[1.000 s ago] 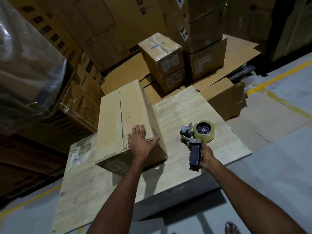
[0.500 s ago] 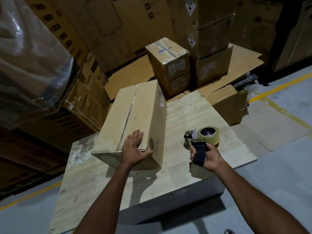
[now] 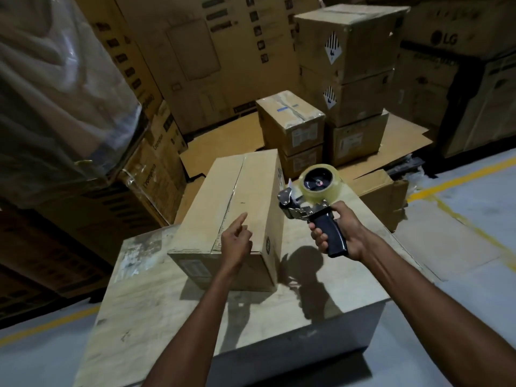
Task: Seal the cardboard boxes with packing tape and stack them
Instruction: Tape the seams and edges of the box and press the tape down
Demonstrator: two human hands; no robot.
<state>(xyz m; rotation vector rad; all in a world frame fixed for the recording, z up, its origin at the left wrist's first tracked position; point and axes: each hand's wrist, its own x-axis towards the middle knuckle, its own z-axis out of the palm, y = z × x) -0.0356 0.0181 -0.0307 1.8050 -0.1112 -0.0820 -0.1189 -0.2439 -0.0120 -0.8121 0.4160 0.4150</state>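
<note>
Left hand [image 3: 237, 241] is over the near end of the box [image 3: 251, 191], index finger stuck out toward the seam [image 3: 233, 191] and the rest curled, holding nothing. Can't tell if the fingertip actually touches the cardboard. My guess is it's marking where the tape should start. Right hand [image 3: 339, 233] is wrapped round the handle of the tape gun [image 3: 315, 202], held in the air at the box's 3 o'clock with the blade end facing the box, so it looks ready to swing onto the seam. The box sits on the table [image 3: 167, 317], running 6 to 12, seam up and no tape on it that I can see. A stack [image 3: 290, 121] of taped boxes is past the table at about 1 o'clock, probably where this one goes.
</note>
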